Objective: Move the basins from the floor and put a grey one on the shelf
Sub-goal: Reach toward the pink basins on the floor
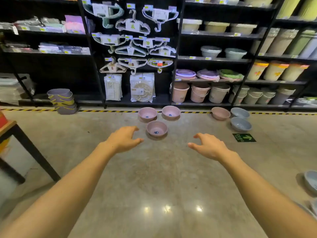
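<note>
Pink and grey plastic basins are all on the concrete floor [154, 169], so as I judge it the task is only at its beginning: nothing is lifted, and no basin from the floor is put on the shelf [212, 59].

From the left, 3 pink basins sit in a small group near the striped tape at the foot of the shelving: one [147, 113], a second [171, 112] just beside it, and a third [157, 128] nearer to the person. Further right stands 1 more pink basin [220, 113], then 2 grey basins, the far one [240, 113] and the near one [241, 124], close together. At the right edge of the floor another pale basin [311, 182] is partly cut off.

Every basin is round, shallow and upright, mouth up; they look light and smooth.

Both arms reach forward. The left hand [124, 139] and right hand [210, 146] are wide, fingers loosely bent, holding nothing, on either side of the nearest pink basin but apart from it.
</note>
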The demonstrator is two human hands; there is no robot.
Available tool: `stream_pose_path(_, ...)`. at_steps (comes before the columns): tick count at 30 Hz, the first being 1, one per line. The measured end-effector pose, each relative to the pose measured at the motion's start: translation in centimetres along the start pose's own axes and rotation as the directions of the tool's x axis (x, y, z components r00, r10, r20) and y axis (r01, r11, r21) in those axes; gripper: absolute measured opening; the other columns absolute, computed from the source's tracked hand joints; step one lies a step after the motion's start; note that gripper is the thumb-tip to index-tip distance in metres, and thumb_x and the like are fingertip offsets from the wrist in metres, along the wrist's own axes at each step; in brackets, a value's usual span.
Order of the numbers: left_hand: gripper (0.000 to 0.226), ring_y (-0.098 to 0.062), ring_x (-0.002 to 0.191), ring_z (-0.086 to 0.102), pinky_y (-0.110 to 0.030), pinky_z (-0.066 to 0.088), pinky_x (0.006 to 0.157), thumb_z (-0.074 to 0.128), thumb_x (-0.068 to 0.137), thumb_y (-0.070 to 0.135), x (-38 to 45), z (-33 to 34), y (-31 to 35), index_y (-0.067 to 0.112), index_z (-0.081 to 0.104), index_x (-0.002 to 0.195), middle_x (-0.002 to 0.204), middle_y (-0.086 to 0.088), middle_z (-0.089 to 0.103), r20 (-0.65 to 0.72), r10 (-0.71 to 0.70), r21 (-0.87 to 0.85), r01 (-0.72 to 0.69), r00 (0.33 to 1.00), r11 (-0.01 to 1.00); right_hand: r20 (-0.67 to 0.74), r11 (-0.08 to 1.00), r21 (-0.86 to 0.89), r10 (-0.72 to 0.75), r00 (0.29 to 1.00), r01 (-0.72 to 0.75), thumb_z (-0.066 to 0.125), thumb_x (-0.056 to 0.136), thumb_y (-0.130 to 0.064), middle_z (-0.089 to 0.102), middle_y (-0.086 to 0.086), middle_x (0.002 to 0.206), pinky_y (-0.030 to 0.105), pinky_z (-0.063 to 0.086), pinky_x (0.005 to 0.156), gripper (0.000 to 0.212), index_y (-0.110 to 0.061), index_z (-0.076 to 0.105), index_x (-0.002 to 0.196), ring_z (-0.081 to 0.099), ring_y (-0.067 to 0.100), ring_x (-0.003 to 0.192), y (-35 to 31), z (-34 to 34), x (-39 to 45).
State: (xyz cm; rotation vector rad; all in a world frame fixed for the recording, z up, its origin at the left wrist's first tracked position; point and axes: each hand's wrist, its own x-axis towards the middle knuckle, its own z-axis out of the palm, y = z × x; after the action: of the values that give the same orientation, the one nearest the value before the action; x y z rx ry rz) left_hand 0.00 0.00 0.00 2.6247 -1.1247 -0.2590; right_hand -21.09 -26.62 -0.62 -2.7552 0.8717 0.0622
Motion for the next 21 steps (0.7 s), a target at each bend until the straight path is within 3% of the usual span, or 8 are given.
stream_pose_path(6,0.069,-0.030,0.136,0.050,-0.048,0.045,0.106,0.058,0.093,0.058,0.8,2.8,-3.0,0.020,0.046,0.149,0.152,-0.008,0.052,0.125,-0.066,0.061,0.059,0.990,0.996,0.142,0.999,0.042,0.013,0.990,-0.019,0.049,0.088,-0.072,0.054,0.002,0.147,0.043,0.042,0.099,0.072,-0.026,0.049,0.143,0.050,0.026,0.134,-1.6,5.5,0.7)
stream_pose_path(14,0.076,-0.028,0.134,0.052,-0.046,0.046,0.105,0.057,0.089,0.065,6.5,4.8,-4.9,0.018,0.048,0.148,0.148,-0.008,0.056,0.143,-0.047,-0.039,0.053,0.989,0.998,0.134,0.995,0.066,0.060,0.989,-0.069,0.045,0.084,-0.076,0.059,0.000,0.141,0.042,0.046,0.094,0.074,-0.026,0.053,0.139,0.056,0.023,0.127,-0.1,6.2,5.3)
stream_pose_path(21,0.076,-0.031,0.127,0.057,-0.048,0.047,0.103,0.056,0.090,0.066,15.6,6.5,-5.5,0.017,0.047,0.148,0.147,-0.010,0.056,0.200,-0.070,-0.069,0.085,0.977,0.994,0.151,0.990,0.101,0.084,0.985,-0.100,0.046,0.084,-0.076,0.059,-0.001,0.143,0.042,0.047,0.097,0.076,-0.026,0.053,0.140,0.055,0.022,0.129,2.0,6.0,14.4)
